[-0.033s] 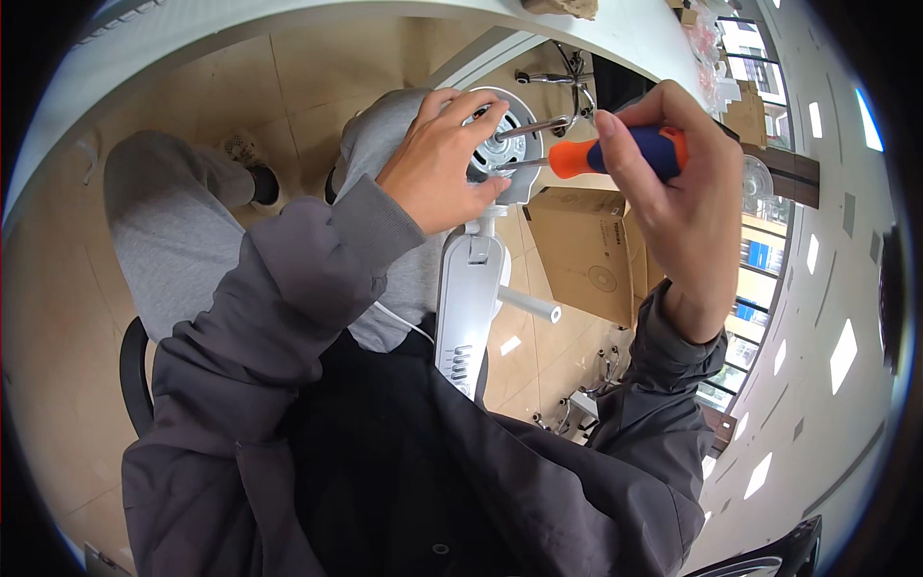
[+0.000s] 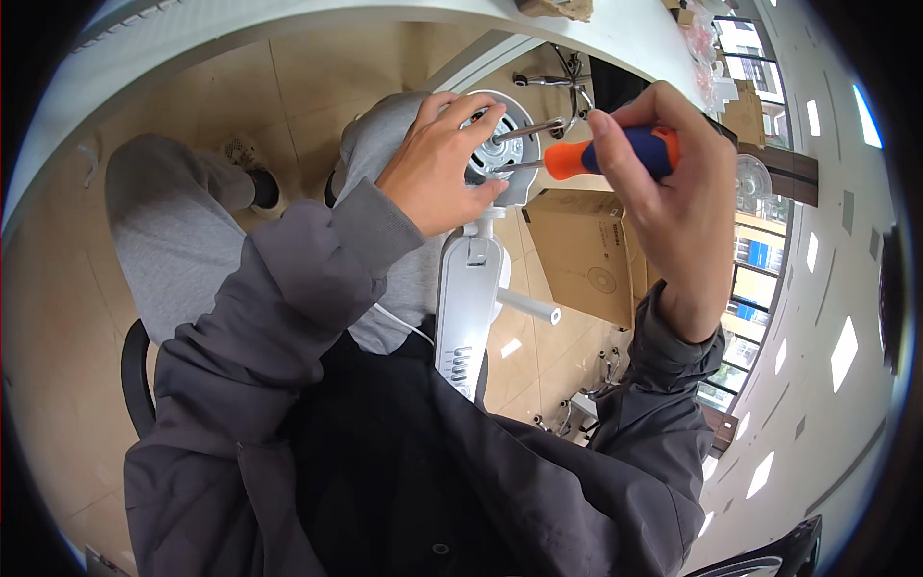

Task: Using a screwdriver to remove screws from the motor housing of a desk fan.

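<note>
My left hand (image 2: pixel 444 154) is curled over a round white fan motor housing (image 2: pixel 524 183) with a metal face (image 2: pixel 503 154) and a protruding metal shaft (image 2: pixel 534 128). My right hand (image 2: pixel 663 202) grips a screwdriver (image 2: pixel 569 160) with an orange and dark blue handle; its thin blade reaches horizontally to the motor face, near my left thumb, where the exact tip is hard to make out. Below the housing, the white fan body (image 2: pixel 467 298) with a row of buttons lies along my lap, with a white tube (image 2: pixel 528 306) sticking out to the right and a thin cord beside it.
A white table edge (image 2: pixel 336 14) arches over the top, holding a small cardboard piece (image 2: pixel 556 7). A cardboard box (image 2: pixel 575 252) stands on the tiled floor to the right. Wheeled chair bases (image 2: pixel 575 85) are near the table, and a transparent round part (image 2: pixel 753 178) is at far right.
The screwdriver and my right hand have shifted very slightly to the left. My left hand and the fan look much the same.
</note>
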Action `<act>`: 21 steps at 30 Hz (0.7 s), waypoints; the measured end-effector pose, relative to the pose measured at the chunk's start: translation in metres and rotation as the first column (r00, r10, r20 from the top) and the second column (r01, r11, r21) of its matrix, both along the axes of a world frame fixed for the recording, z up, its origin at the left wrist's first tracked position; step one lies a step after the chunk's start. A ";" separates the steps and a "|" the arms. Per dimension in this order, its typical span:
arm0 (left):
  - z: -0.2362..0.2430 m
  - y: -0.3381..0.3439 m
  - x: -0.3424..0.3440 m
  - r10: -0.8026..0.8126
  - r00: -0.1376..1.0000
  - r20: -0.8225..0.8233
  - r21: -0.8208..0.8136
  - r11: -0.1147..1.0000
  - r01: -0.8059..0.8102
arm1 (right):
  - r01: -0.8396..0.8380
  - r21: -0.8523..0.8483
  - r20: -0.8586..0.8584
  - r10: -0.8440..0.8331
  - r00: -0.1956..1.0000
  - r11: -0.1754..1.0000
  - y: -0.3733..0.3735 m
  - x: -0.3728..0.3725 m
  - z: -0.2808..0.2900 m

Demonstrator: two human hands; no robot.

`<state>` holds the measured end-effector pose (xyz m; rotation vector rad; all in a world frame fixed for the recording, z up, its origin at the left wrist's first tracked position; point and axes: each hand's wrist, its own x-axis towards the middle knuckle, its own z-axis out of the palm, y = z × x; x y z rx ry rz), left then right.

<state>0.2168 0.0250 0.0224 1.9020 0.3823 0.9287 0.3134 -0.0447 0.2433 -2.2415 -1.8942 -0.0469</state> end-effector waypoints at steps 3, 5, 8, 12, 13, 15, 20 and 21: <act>0.004 0.006 -0.004 -0.012 1.000 0.022 0.031 0.999 0.012 | 0.040 0.010 -0.043 -0.039 0.998 0.999 0.001 -0.007 0.004; 0.002 0.001 -0.004 0.004 1.000 0.017 0.040 0.999 -0.004 | -0.013 -0.001 -0.050 0.013 0.999 1.000 -0.001 0.001 0.001; 0.000 -0.005 0.001 -0.007 1.000 0.018 0.035 0.999 0.007 | -0.118 -0.064 -0.067 0.114 0.991 0.991 -0.011 0.019 0.021; 0.015 -0.002 -0.006 -0.006 1.000 -0.009 0.017 1.000 0.006 | 0.059 0.446 -0.083 -0.025 0.996 0.893 -0.041 0.045 0.064; 0.012 0.000 -0.008 0.016 1.000 -0.011 0.046 0.999 -0.015 | 0.164 0.571 -0.185 -0.069 0.980 0.804 -0.038 0.048 0.062; 0.013 0.005 -0.014 0.008 0.999 -0.042 0.071 0.997 -0.005 | 0.293 0.711 -0.379 -0.003 0.925 0.639 -0.026 0.057 0.051; 0.023 0.006 -0.018 0.008 0.996 -0.085 0.089 0.996 -0.001 | 0.450 0.779 -0.614 0.387 0.688 0.436 0.031 0.091 -0.009; 0.023 0.004 -0.016 0.020 0.995 -0.097 0.108 0.994 -0.009 | 0.470 0.782 -0.615 0.381 0.691 0.409 0.035 0.090 -0.015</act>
